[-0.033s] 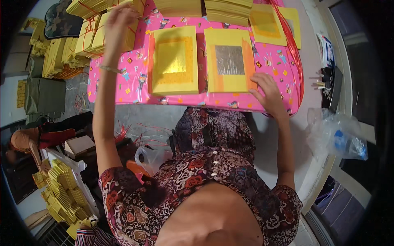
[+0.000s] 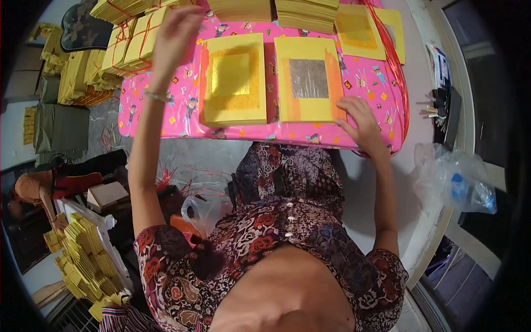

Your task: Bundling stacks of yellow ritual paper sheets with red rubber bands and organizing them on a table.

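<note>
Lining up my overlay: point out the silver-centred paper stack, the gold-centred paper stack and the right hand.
silver-centred paper stack (image 2: 308, 78), head view, on the silver foil square.
gold-centred paper stack (image 2: 232, 76), head view, on the gold square.
right hand (image 2: 362, 119), head view, back of hand.

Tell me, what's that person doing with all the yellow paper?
A person sits at a table with a pink patterned cover, working with stacks of yellow paper. The right hand rests on the corner of the stack with a silver square. The left hand is raised over the tied yellow bundles at the far left. Between the hands lies a stack with a gold square. More yellow stacks line the far edge.
</note>
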### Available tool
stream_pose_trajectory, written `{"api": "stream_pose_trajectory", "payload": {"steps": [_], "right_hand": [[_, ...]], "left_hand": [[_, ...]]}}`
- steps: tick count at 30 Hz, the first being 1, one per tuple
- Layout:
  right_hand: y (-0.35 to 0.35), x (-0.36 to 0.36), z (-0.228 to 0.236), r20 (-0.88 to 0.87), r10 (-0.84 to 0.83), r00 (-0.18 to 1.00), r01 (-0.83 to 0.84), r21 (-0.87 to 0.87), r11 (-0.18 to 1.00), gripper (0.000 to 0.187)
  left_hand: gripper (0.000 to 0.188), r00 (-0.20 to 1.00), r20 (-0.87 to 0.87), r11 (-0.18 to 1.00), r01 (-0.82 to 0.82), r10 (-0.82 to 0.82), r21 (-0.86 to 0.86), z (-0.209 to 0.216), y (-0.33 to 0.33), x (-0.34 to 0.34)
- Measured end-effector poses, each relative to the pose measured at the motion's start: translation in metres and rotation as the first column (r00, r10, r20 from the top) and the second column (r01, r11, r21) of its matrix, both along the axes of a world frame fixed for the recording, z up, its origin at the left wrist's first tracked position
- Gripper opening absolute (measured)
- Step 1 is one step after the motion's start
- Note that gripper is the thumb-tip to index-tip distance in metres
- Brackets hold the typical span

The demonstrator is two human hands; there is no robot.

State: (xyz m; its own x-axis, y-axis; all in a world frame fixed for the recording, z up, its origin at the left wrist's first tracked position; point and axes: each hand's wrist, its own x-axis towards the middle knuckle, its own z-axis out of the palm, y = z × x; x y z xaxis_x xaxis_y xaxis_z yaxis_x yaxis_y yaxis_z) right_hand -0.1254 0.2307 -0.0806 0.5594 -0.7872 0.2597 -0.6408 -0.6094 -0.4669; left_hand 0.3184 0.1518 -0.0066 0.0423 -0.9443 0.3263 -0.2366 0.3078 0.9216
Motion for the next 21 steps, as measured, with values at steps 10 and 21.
{"api": "stream_pose_trajectory", "payload": {"steps": [10, 21], "right_hand": [[-0.007, -0.007, -0.019, -0.016, 0.098, 0.995, -0.099, -0.080, 0.992, 0.034], [-0.019, -0.010, -0.028, 0.105, 0.106, 0.989, -0.113, 0.061, 0.992, 0.019]], "left_hand": [[0.035, 0.633, 0.725, 0.929, 0.369, -0.270, 0.024, -0.074, 0.090, -0.179], [0.029, 0.667, 0.715, 0.960, 0.279, -0.210, 0.023, -0.098, 0.096, -0.187]]}}
